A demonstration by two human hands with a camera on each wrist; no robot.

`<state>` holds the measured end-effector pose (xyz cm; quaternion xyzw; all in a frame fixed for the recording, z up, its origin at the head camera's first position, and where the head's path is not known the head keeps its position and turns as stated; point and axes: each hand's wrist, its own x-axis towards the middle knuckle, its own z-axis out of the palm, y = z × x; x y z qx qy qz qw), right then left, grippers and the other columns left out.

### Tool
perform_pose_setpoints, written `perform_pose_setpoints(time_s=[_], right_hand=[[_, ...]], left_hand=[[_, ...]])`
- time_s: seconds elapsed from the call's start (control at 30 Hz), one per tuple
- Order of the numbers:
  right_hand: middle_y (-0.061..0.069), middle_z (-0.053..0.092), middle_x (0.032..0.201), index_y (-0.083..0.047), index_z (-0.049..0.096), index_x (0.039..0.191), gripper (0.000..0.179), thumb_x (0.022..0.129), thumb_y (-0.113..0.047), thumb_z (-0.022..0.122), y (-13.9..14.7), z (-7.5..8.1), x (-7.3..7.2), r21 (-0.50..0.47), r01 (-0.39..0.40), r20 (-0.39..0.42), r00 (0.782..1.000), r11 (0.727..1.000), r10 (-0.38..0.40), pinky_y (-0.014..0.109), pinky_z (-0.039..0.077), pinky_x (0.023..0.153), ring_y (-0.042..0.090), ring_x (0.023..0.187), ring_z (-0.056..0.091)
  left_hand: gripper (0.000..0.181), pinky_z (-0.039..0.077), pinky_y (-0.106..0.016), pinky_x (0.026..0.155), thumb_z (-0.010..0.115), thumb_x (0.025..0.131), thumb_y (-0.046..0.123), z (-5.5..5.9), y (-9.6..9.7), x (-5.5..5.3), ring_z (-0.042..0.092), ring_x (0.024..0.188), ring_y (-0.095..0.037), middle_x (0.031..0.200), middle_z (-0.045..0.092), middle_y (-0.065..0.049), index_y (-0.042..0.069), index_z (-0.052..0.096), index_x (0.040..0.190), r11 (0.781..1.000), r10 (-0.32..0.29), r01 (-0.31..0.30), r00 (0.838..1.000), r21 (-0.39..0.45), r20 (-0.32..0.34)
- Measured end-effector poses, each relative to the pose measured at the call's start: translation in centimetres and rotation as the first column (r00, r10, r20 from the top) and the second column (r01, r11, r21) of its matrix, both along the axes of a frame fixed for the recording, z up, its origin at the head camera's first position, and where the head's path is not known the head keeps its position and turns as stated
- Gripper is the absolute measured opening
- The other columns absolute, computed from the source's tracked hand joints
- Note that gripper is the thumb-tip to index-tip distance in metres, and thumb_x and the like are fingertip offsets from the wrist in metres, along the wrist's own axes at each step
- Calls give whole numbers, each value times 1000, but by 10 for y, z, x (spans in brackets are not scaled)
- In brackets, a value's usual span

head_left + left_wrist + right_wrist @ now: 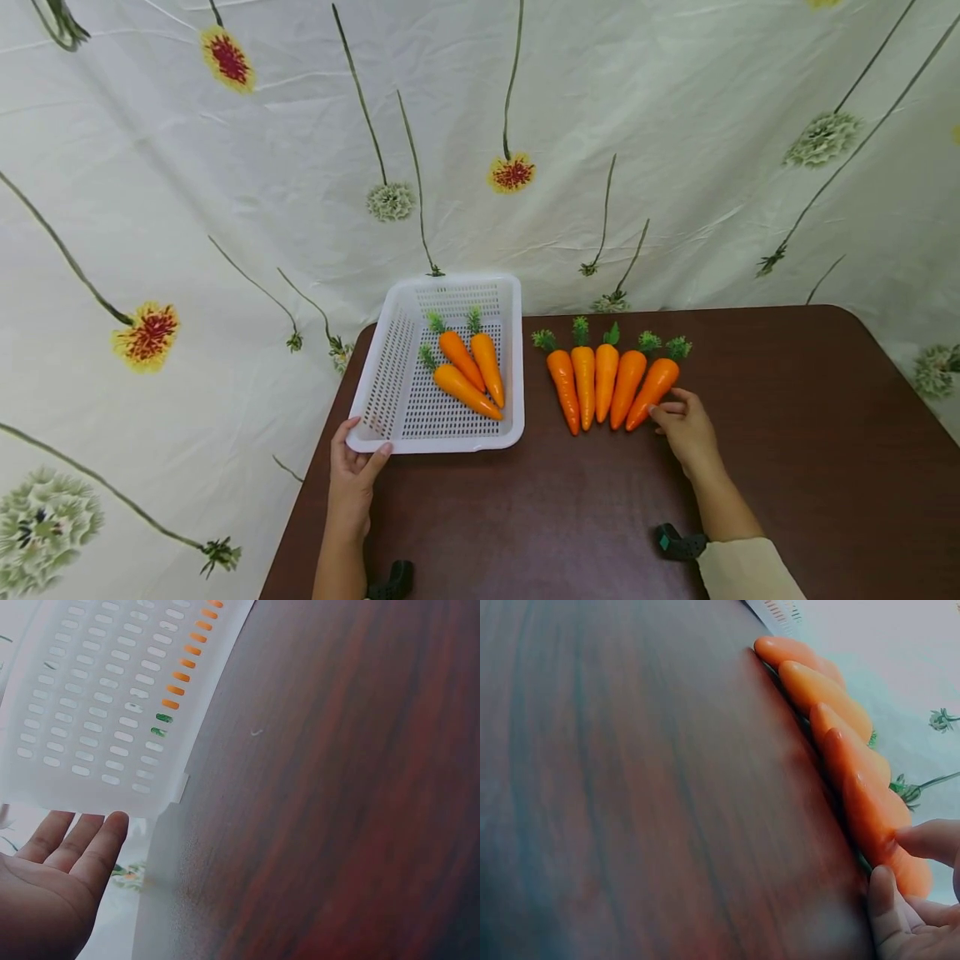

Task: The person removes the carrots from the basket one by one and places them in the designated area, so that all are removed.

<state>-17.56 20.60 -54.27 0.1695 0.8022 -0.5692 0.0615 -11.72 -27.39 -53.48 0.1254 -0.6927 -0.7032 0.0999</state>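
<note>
A white perforated plastic basket holds three orange toy carrots with green tops, among them a carrot lying slantwise at the front. My left hand grips the basket's near left corner, thumb at the front rim and fingers along the side. In the left wrist view, its fingertips meet the basket wall. To the basket's right, several more carrots lie in a fanned row, tops away from me. My right hand touches the right side of the end carrot with its fingertips.
The dark brown wooden table has a rounded far right corner. Behind it hangs a white cloth printed with flowers. The basket reaches to the table's far left edge. Dark wrist bands are on both wrists.
</note>
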Motion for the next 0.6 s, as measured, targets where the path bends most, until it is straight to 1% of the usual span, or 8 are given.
perform_pose_setpoints(time_s=[0.1,0.33,0.6], right_hand=[[23,58,131,1,24,156,76,100,-32,63,0,1,0,19,-11,-1,1000,1000,11,23,54,73,8,80,64],[20,58,130,-1,33,154,69,100,-32,63,-1,1,1,27,-19,22,1000,999,19,24,54,76,10,85,65],[23,58,131,1,31,153,69,100,-29,63,0,0,0,7,2,8,1000,1000,-2,22,55,74,7,83,65]], left_hand=[[75,50,-11,92,68,94,4,0,0,0,57,126,-12,147,44,-8,20,25,153,1000,4,-4,1000,1,2],[75,50,-11,92,68,94,3,1,0,0,57,126,-10,147,44,-8,20,25,153,1000,8,-8,1000,10,-2],[74,50,-11,93,69,94,3,-1,0,-1,57,125,-11,146,45,-7,21,26,153,1000,4,-4,1000,6,-13]])
